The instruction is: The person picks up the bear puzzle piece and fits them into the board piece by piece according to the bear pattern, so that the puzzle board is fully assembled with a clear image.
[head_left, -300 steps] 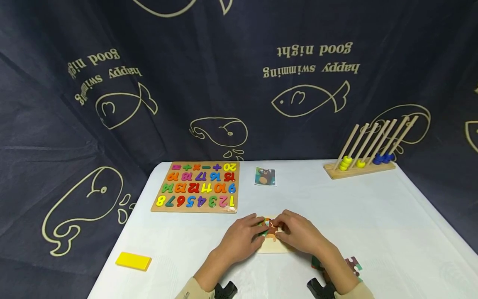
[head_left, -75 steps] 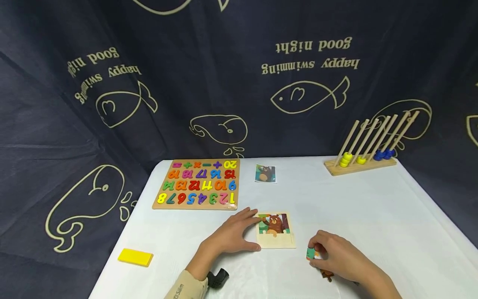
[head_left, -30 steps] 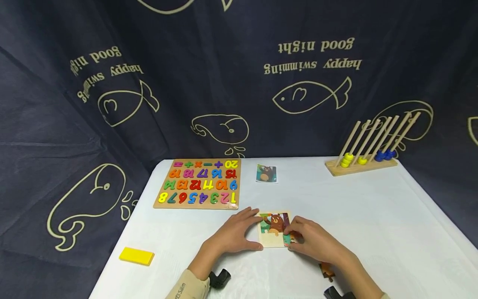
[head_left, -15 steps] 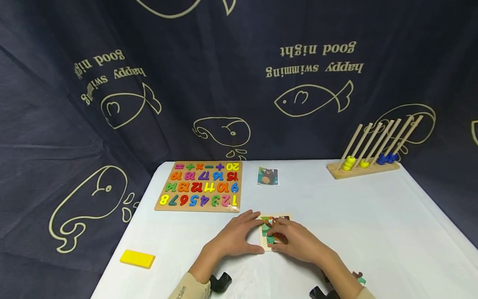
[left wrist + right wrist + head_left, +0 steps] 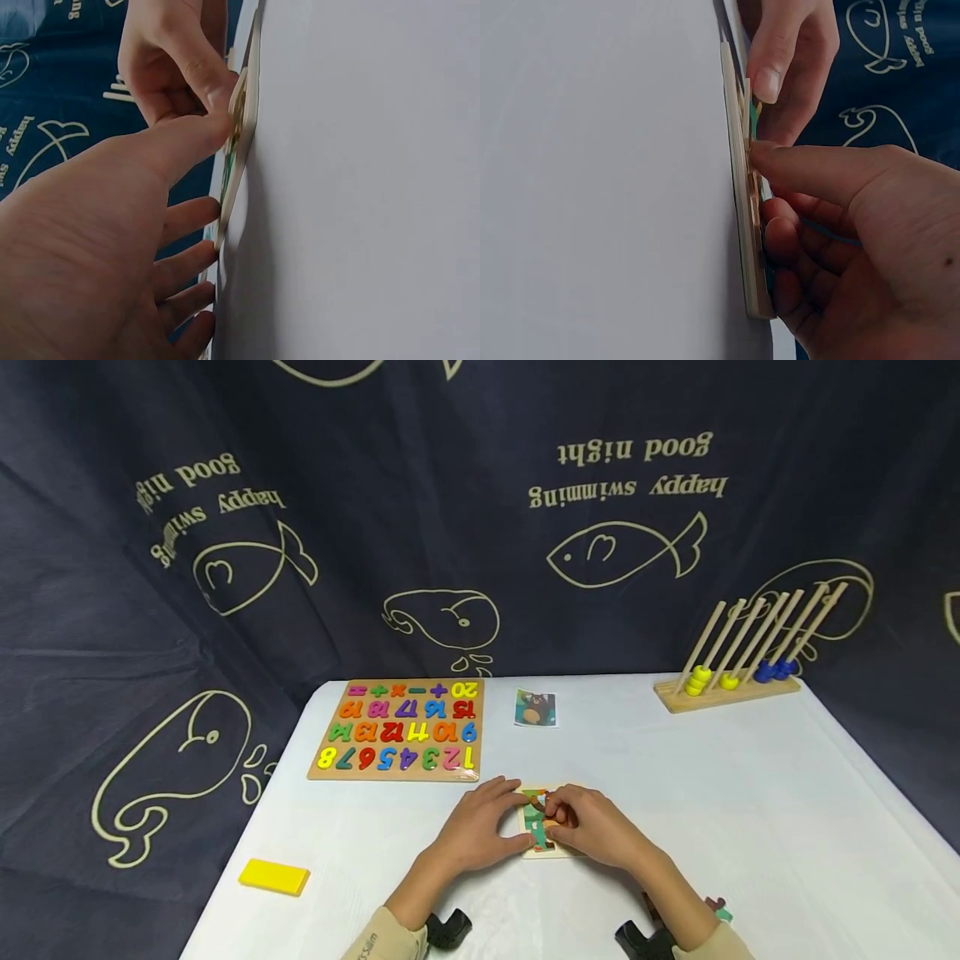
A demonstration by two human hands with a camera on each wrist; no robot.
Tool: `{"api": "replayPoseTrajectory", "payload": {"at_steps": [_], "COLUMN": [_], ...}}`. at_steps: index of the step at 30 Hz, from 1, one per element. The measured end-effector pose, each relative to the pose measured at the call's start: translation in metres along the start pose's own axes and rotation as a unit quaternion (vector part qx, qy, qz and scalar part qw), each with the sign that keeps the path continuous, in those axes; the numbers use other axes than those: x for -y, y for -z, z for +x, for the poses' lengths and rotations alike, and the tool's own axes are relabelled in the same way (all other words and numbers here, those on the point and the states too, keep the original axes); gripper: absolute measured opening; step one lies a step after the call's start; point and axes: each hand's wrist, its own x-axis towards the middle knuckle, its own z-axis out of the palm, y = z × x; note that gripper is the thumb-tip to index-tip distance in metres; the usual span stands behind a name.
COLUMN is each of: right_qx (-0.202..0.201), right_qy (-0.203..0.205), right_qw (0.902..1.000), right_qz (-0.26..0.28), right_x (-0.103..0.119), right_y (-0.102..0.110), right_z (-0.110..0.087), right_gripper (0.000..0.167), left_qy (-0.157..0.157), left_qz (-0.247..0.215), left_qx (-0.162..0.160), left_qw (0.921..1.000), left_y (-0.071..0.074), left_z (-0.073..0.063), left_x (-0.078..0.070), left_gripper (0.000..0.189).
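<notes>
A small wooden bear puzzle board [image 5: 528, 853] lies on the white table under both hands. My left hand [image 5: 480, 827] rests along its left edge, fingers extended, with its thumb tip at the lower left of a green puzzle piece [image 5: 538, 835]. Curled over the board's right part, my right hand [image 5: 596, 828] pinches the piece's right side with thumb and fingertips. In the right wrist view the piece [image 5: 749, 105] sits slightly tilted above the board's edge [image 5: 739, 172], left thumb close to it. The bear picture is mostly hidden by the right hand.
Loose puzzle pieces [image 5: 718, 907] lie partly behind the right forearm. Beyond the hands are a number board [image 5: 397, 731], a bear picture card [image 5: 536, 708] and a bead-and-peg stand [image 5: 726, 693]. A yellow block [image 5: 274, 877] lies at the left.
My right hand fetched a green piece from the pile at right, brought it to the board's lower right, then shifted it to the lower left. My left thumb has moved onto the board's lower edge.
</notes>
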Motion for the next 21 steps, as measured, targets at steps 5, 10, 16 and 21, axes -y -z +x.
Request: {"api": "replayPoseTrajectory", "payload": {"at_steps": [5, 10, 16, 21], "right_qx": [-0.011, -0.013, -0.021, -0.024], "right_qy": [-0.006, -0.010, -0.012, -0.017], "right_qw": [0.9999, 0.9998, 0.9995, 0.9990], "right_qz": [0.000, -0.006, -0.020, -0.034], "right_x": [0.0008, 0.0007, 0.0002, 0.0009], "right_y": [-0.0022, -0.0032, -0.0052, -0.0068], "right_z": [0.0003, 0.0008, 0.0005, 0.0000], "right_gripper": [0.016, 0.015, 0.021, 0.024], "left_qy": [0.001, 0.001, 0.002, 0.005], "left_qz": [0.009, -0.006, -0.021, -0.032], "left_qx": [-0.006, -0.008, -0.007, -0.005], "left_qw": [0.9999, 0.9999, 0.9998, 0.9995], "left_y": [-0.0014, -0.0020, -0.0015, -0.0014], "left_z": [-0.0004, 0.0002, 0.0004, 0.0001], "left_x": [0.0008, 0.0018, 0.0010, 0.0006], "left_gripper": [0.059, 0.055, 0.053, 0.052]}}
